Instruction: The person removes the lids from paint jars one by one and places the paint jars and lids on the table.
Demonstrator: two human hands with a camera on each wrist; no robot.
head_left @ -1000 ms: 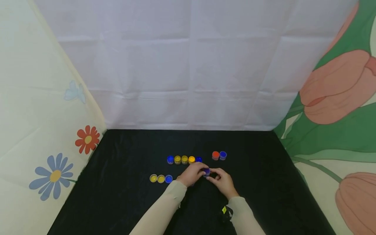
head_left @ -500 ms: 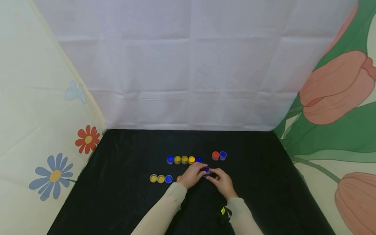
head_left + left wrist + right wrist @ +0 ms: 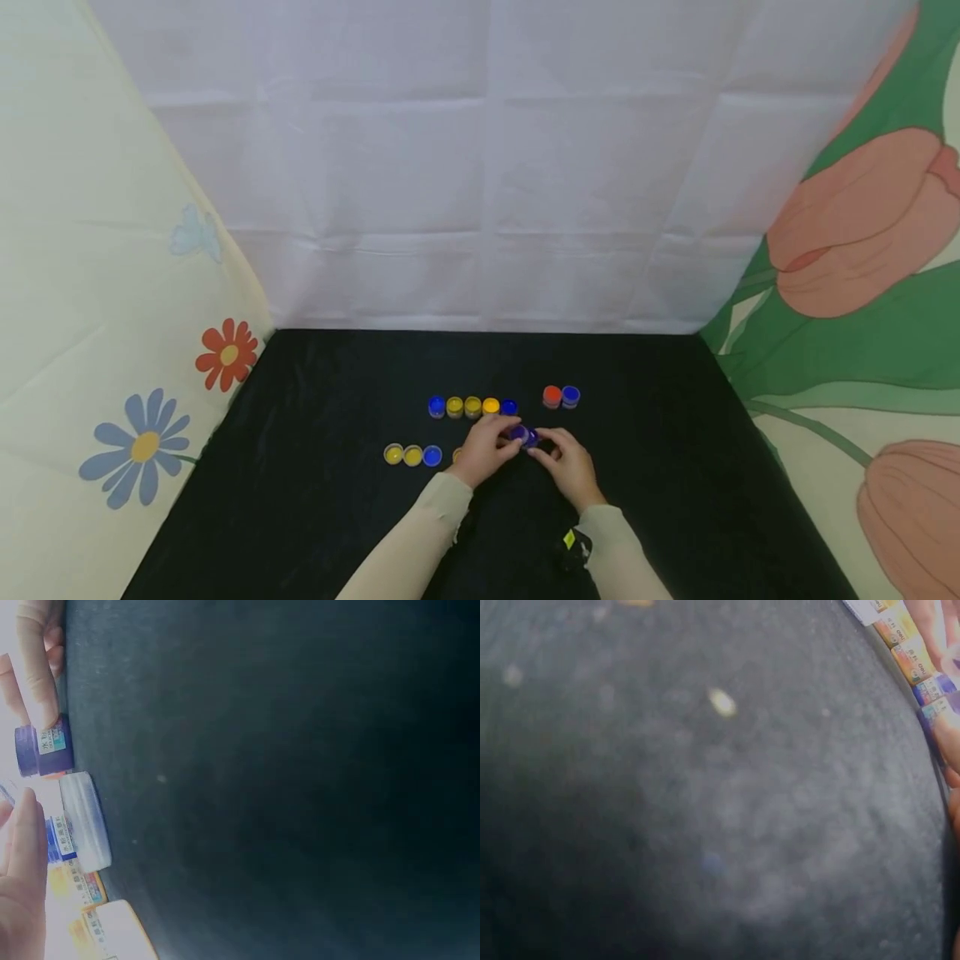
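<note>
My left hand (image 3: 480, 457) pinches a clear-rimmed purple lid (image 3: 519, 432) between thumb and fingers. Close beside it, my right hand (image 3: 570, 471) holds the purple paint jar (image 3: 533, 437) over the black cloth. In the left wrist view a right fingertip presses against the label of that jar (image 3: 56, 750), and the left fingers lie just below it. A row of small paint jars in blue, yellow and orange, with a yellow one (image 3: 472, 407) in the middle, stands behind the hands. Flat round lids, among them a blue one (image 3: 432, 455), lie in front; my left hand partly hides this row.
A red-orange jar (image 3: 552, 397) and a blue jar (image 3: 571, 396) stand together at the back right. The black cloth (image 3: 337, 375) reaches back to a white hanging sheet (image 3: 480, 167). Flower-patterned sheets hang at the left and right sides.
The purple lid has come apart from its jar. My left hand has drawn slightly left with the lid, while my right hand stays nearly in place with the jar.
</note>
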